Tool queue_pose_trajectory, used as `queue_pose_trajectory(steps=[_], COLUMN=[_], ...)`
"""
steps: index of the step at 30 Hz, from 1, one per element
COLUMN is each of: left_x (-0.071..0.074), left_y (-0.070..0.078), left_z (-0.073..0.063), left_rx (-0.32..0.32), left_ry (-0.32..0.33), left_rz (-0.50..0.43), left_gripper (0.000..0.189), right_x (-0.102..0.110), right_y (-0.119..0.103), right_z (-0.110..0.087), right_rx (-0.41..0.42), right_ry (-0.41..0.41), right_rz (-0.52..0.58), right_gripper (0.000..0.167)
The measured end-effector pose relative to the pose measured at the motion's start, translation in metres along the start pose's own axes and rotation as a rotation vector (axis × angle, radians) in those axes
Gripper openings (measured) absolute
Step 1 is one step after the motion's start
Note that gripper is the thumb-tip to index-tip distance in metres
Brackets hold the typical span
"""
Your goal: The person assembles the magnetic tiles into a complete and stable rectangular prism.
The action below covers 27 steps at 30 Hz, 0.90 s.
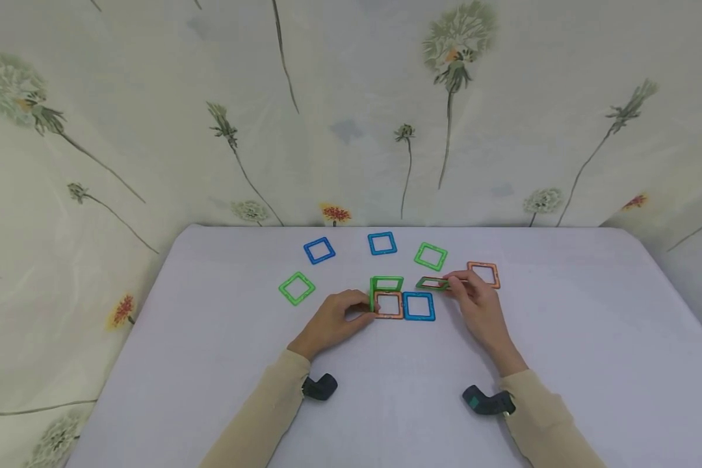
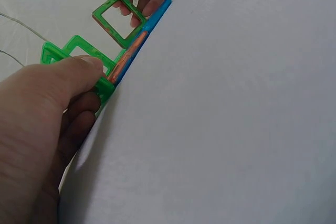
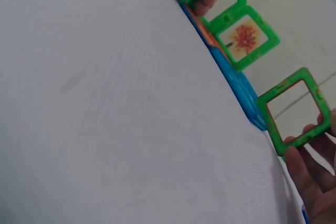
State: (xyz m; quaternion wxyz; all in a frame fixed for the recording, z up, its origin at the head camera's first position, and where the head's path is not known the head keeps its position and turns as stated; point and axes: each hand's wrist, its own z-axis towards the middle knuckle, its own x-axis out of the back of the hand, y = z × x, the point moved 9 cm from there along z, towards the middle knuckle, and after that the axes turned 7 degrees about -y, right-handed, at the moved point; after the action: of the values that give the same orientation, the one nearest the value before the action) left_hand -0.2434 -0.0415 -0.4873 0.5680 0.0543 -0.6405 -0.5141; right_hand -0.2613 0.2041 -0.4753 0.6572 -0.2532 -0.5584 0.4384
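In the head view, an orange square magnetic tile (image 1: 389, 316) lies flat, joined to a flat blue tile (image 1: 419, 318) on its right. Two green tiles stand upright on the orange one, a left tile (image 1: 372, 296) and a back tile (image 1: 389, 278). My left hand (image 1: 333, 318) grips the left upright, its thumb on the near side in the left wrist view. Between thumb and fingers of my right hand (image 1: 482, 312) is another green tile (image 3: 269, 124), pinched by its edge. It is tilted, close behind the blue tile.
Loose tiles lie around on the white table (image 1: 561, 325): a green one (image 1: 287, 296) at left, a dark blue one (image 1: 324, 259) and a lighter blue one (image 1: 383, 252) farther back, a green one (image 1: 427, 266), and an orange one (image 1: 497, 276) behind my right hand. A flowered cloth (image 1: 351, 162) hangs behind.
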Motion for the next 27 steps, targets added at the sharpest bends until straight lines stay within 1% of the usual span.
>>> queue_pose_trajectory(steps=[15, 27], left_x=[-0.0004, -0.0003], left_y=[-0.0015, -0.0003], left_z=[0.0005, 0.0003], left_rx=[0.007, 0.002], left_ry=[0.002, -0.003], left_rz=[-0.002, -0.013], left_gripper=[0.02, 0.02], right_x=[-0.0069, -0.0093], right_y=[-0.0031, -0.0038], right_z=[0.0031, 0.0037], right_rx=[-0.01, -0.024], right_ry=[-0.035, -0.039], right_rz=[-0.005, -0.017], right_gripper=[0.018, 0.02])
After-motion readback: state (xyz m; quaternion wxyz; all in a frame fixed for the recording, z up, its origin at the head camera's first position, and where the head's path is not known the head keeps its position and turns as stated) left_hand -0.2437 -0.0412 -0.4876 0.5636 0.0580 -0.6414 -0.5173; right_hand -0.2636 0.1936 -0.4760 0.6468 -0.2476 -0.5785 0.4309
